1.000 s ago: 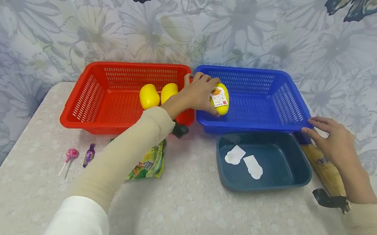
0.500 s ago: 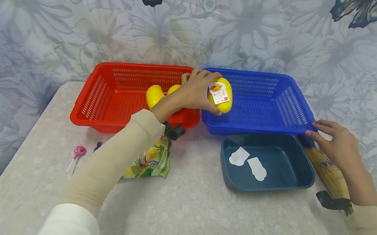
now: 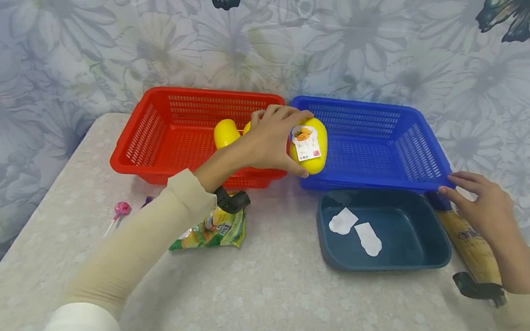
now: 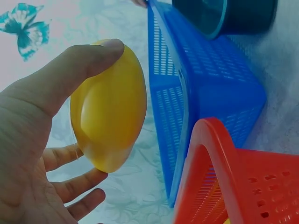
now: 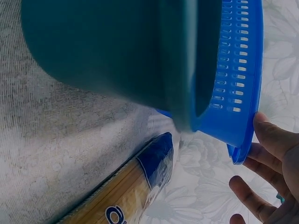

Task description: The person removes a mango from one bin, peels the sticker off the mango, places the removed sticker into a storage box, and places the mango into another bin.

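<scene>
My left hand (image 3: 271, 143) grips a yellow mango-shaped item (image 3: 315, 151) with a white label picturing mangoes. In the head view it overlaps the left end of the blue basket (image 3: 368, 155); the left wrist view shows it held up in the air, thumb (image 4: 100, 55) across its smooth glossy side. Two similar yellow items (image 3: 226, 134) lie in the red basket (image 3: 180, 147), one mostly hidden behind my hand. With thumb and fingers, my right hand (image 3: 490, 208) pinches the blue basket's front right corner, thumb above the rim and a finger beneath in the right wrist view.
A dark teal tub (image 3: 407, 238) holding two white paper pieces (image 3: 368, 239) stands before the blue basket. Beside it lies a spaghetti pack (image 3: 475, 248), partly behind my right arm. Front left are a pink lollipop (image 3: 122, 208), a mostly hidden purple candy and a green-yellow bag (image 3: 219, 229).
My left hand has lifted the yellow mango-shaped item and drawn it slightly left and nearer, turning its label more toward me. My right hand stays at the blue basket's corner. The head view has shifted slightly.
</scene>
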`<act>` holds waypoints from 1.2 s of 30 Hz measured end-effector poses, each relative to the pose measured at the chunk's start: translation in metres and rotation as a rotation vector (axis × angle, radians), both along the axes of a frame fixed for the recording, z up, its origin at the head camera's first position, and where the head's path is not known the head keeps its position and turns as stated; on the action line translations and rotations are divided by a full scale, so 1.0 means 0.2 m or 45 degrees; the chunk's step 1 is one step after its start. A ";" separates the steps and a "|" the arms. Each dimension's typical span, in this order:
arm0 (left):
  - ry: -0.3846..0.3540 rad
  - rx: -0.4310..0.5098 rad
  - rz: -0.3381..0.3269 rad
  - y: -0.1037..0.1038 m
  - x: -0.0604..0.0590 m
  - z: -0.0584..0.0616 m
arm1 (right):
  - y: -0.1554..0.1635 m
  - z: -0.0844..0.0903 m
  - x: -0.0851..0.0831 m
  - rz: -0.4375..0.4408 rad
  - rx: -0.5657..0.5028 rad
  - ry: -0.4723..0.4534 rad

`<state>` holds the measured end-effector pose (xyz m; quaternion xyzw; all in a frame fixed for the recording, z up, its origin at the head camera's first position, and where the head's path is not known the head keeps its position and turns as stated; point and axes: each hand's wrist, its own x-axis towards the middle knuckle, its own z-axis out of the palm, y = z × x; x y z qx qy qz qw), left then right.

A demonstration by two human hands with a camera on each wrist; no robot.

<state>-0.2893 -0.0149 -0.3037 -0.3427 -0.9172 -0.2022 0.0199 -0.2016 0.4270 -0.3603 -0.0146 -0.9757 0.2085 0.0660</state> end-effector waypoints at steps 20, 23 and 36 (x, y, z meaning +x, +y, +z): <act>0.025 0.016 -0.037 -0.15 0.25 -0.04 | 0.00 0.01 0.02 -0.027 -0.009 -0.051; 0.017 0.023 -0.042 -0.17 0.28 -0.05 | 0.00 0.01 0.02 -0.042 0.006 -0.064; -0.030 0.062 -0.065 -0.23 0.39 -0.16 | -0.03 0.01 0.02 -0.044 -0.006 -0.066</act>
